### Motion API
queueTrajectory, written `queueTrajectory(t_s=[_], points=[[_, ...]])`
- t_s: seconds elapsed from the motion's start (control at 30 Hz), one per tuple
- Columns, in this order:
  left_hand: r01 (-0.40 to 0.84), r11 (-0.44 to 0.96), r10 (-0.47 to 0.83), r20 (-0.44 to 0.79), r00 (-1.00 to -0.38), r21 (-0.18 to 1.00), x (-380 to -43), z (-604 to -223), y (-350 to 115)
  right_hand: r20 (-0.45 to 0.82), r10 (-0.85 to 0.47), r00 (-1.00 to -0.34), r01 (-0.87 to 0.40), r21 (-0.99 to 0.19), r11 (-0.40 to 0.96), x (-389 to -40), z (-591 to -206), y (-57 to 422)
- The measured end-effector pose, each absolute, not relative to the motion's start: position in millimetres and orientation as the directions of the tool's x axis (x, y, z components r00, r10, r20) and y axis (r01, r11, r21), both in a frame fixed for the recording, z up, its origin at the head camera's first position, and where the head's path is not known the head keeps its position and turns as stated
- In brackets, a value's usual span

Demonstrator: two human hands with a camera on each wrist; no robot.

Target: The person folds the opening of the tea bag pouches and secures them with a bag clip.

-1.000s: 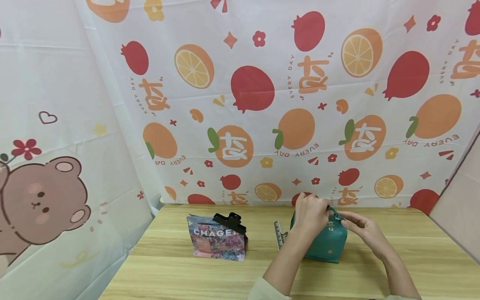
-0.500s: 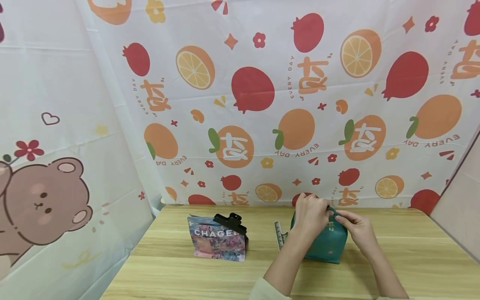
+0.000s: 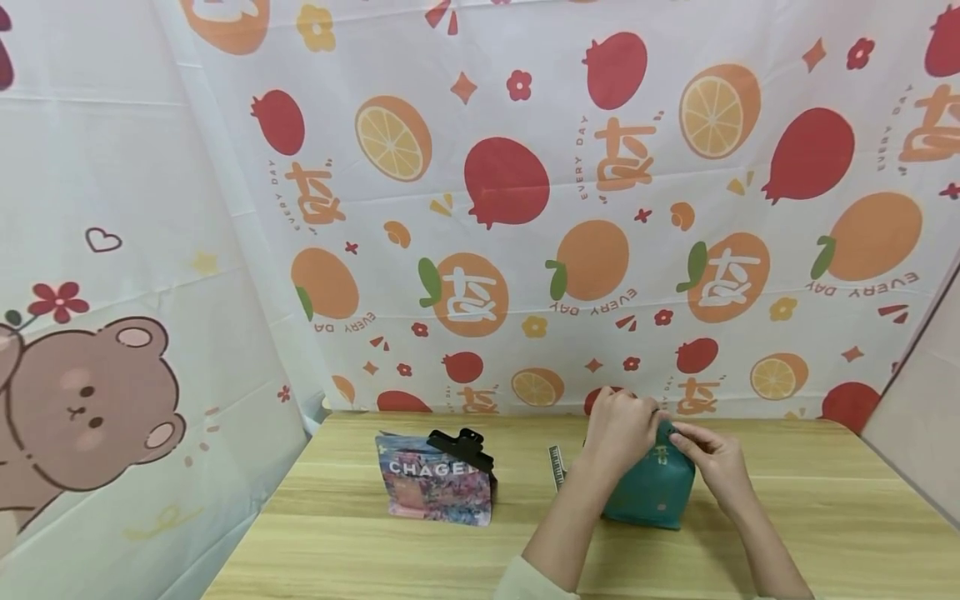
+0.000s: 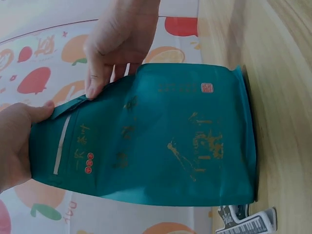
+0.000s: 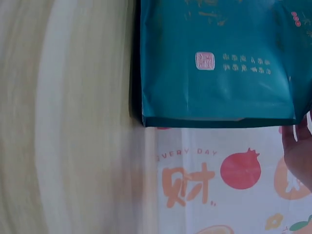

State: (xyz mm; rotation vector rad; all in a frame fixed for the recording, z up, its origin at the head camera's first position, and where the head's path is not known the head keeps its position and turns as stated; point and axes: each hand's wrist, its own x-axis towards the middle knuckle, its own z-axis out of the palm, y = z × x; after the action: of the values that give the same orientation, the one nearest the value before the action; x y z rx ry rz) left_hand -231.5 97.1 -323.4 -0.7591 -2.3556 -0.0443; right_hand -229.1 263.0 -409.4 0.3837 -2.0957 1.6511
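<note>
A teal foil pouch with gold lettering stands upright on the table at the right. My left hand grips its top end; in the left wrist view the left hand has its thumb along the pouch's top edge. My right hand pinches the upper right side edge between thumb and fingers, as the right hand in the left wrist view also shows. Only part of the right hand enters the right wrist view. Beside the pouch's base lies a clip printed with piano keys, partly hidden by my left arm in the head view.
A colourful pouch lettered "CHAGEE" stands to the left, with a black clip on its top right corner. The wooden table ends at a fruit-print curtain. A bear-print curtain hangs at the left.
My right hand's fingers have come in from the right and closed on the pouch's upper edge. The left hand keeps its hold and has shifted slightly left.
</note>
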Motion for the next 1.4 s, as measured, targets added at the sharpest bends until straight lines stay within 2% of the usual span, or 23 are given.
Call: queueTrajectory(t_s=[0.23, 0.43, 0.57, 0.8, 1.07, 1.4], points=[[0.508, 0.844, 0.494, 0.617, -0.613, -0.171, -234, -324, 99, 0.57, -0.048, -0.82, -0.567, -0.797, 0.207, -228, -406, 260], [0.523, 0.841, 0.491, 0.596, -0.635, -0.136, -237, -324, 98, 0.502, 0.069, -0.862, -0.47, -0.842, 0.264, -226, -397, 252], [0.556, 0.826, 0.501, 0.569, -0.652, -0.091, -236, -323, 95, 0.484, 0.134, -0.865, -0.427, -0.849, 0.312, -226, -397, 251], [0.541, 0.837, 0.497, 0.538, -0.681, -0.088, -236, -320, 95, 0.473, 0.101, -0.876, -0.437, -0.863, 0.254, -230, -399, 255], [0.524, 0.849, 0.463, 0.559, -0.688, -0.059, -236, -322, 98, 0.356, -0.004, -0.934, -0.349, -0.912, 0.216, -230, -406, 269], [0.525, 0.848, 0.477, 0.533, -0.699, -0.07, -233, -322, 94, 0.386, 0.11, -0.916, -0.356, -0.908, 0.222, -232, -410, 263]])
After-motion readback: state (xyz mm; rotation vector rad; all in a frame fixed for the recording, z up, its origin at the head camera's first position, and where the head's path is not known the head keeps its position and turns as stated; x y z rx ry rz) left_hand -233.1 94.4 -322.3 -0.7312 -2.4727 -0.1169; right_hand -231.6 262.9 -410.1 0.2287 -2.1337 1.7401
